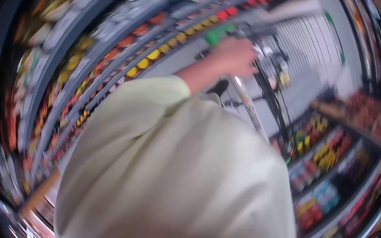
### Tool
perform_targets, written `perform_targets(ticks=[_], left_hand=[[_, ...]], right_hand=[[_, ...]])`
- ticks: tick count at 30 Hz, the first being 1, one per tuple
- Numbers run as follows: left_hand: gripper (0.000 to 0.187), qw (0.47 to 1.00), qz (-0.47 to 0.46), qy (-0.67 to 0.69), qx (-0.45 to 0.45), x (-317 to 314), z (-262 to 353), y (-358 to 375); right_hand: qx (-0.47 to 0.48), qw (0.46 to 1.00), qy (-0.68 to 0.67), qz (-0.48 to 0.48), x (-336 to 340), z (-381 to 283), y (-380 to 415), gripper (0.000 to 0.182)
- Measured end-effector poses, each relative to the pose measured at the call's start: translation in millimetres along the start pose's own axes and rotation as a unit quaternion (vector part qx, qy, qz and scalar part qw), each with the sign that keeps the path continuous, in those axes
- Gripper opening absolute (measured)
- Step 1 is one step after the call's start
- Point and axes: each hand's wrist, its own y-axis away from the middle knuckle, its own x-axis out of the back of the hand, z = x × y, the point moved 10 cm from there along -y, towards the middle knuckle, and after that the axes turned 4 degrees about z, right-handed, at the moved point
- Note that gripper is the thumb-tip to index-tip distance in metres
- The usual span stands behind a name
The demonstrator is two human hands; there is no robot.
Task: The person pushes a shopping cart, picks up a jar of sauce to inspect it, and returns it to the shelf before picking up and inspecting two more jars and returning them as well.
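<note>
My left hand (pixel 236 56) reaches out from a pale sleeve (pixel 154 92), with its fingers curled round the handle of a shopping cart. The light handle bar (pixel 246 101) runs down from my hand toward the edge of my shirt (pixel 173 177). Just beyond my knuckles is a green end piece (pixel 218 34). The cart's wire basket (pixel 311 42) stretches away to the right, and a small pale yellow item (pixel 284 78) shows near its handle side. Motion blur softens the hand and cart. My right hand is out of sight.
Long store shelves (pixel 94 59) packed with colourful packages curve along the left and top, including a row of yellow-topped items (pixel 154 55). Lower right, another shelf unit (pixel 327 164) holds rows of packaged goods. Pale floor (pixel 184 63) shows around the cart.
</note>
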Motion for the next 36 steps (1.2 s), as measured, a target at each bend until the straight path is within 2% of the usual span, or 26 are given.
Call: perform_targets(ticks=[1, 2, 3, 5, 6, 7, 8, 9, 11, 13, 15, 17, 19, 21, 23, 25, 27, 28, 31, 36], left_hand=[[0.045, 1.0, -0.008, 0.016, 0.015, 0.8, -3.6, 2.9], [0.047, 1.0, 0.013, 0.002, -0.012, -3.1, -5.6, 1.6], [0.049, 0.998, 0.059, -0.001, -0.025, 0.7, -4.9, 6.5], [0.051, 0.993, 0.096, -0.03, -0.066, 8.5, 4.1, 10.9], [0.051, 0.995, 0.075, -0.024, -0.055, 6.7, 5.5, 12.1], [0.051, 0.998, 0.055, -0.023, -0.035, 6.3, 4.5, 16.0], [0.051, 0.997, 0.045, -0.02, -0.056, 6.7, 6.3, 20.2], [0.051, 0.998, 0.041, -0.027, -0.049, 5.7, 3.2, 22.9], [0.051, 0.998, 0.037, -0.029, -0.038, 6.8, 0.6, 27.2], [0.05, 0.998, 0.033, -0.043, -0.021, 8.2, -5.3, 31.9], [0.051, 0.999, 0.024, -0.032, -0.013, 8.1, -9.4, 34.8], [0.053, 0.999, 0.016, -0.039, -0.017, 10.3, -4.4, 35.1], [0.055, 0.999, 0.014, -0.03, -0.021, 14.9, -1.8, 34.9], [0.057, 0.999, 0.011, -0.02, -0.028, 15.4, 0.4, 35.5], [0.062, 0.998, 0.017, -0.015, -0.052, 18.0, 2.9, 32.0], [0.062, 0.999, 0.006, -0.021, -0.045, 17.8, 2.4, 30.2], [0.059, 0.999, -0.024, -0.032, -0.034, 13.8, 1.6, 28.2], [0.062, 0.999, -0.023, -0.037, -0.031, 14.1, 2.6, 27.0], [0.064, 0.998, -0.052, -0.037, -0.009, 11.7, 1.7, 21.2], [0.065, 0.998, -0.056, -0.005, 0.029, 10.0, -0.1, 19.2]], right_hand=[[0.002, 0.997, 0.025, 0.077, 28.2, -33.8, 2.3, 0.048], [-0.001, 0.987, 0.059, 0.15, 52.8, -57.8, 3.0, 0.037], [0.025, 0.984, 0.046, 0.172, 60.9, -71.4, 5.1, 0.035], [0.009, 0.987, 0.002, 0.158, 70.7, -83.3, 11.3, 0.034], [-0.03, 0.986, 0.001, 0.167, 79.3, -79.4, 17.8, 0.034], [-0.016, 0.989, -0.038, 0.142, 80.7, -85.9, 20.7, 0.034], [0.006, 0.99, -0.075, 0.116, 79.9, -95.4, 24.2, 0.034], [-0.011, 0.99, -0.075, 0.118, 83.1, -93.3, 28.3, 0.034], [0.055, 0.972, -0.143, 0.18, 108.9, -103.8, 28.9, 0.034], [0.073, 0.961, -0.151, 0.218, 135.7, -100.6, 13.5, 0.027], [0.003, 0.945, -0.216, 0.244, 150.5, -77.1, -20.3, 0.023], [-0.044, 0.947, -0.229, 0.222, 151.5, -55.3, -74.5, 0.021], [-0.051, 0.949, -0.268, 0.16, 127.8, -44.0, -144.3, 0.027], [-0.072, 0.968, -0.23, 0.063, 64.8, -21.0, -221.4, 0.033], [-0.056, 0.998, -0.034, -0.014, -17.5, 5.0, -289.0, 0.038], [-0.081, 0.989, 0.04, -0.12, -104.7, 46.5, -327.0, 0.037], [-0.125, 0.989, -0.012, -0.083, -162.4, 89.3, -350.5, 0.054], [-0.179, 0.98, -0.032, -0.08, -171.1, 95.0, -353.9, 0.058], [-0.242, 0.965, -0.066, -0.073, -185.5, 93.3, -342.8, 0.082], [-0.177, 0.972, -0.146, -0.054, -207.7, 99.2, -354.0, 0.077]])
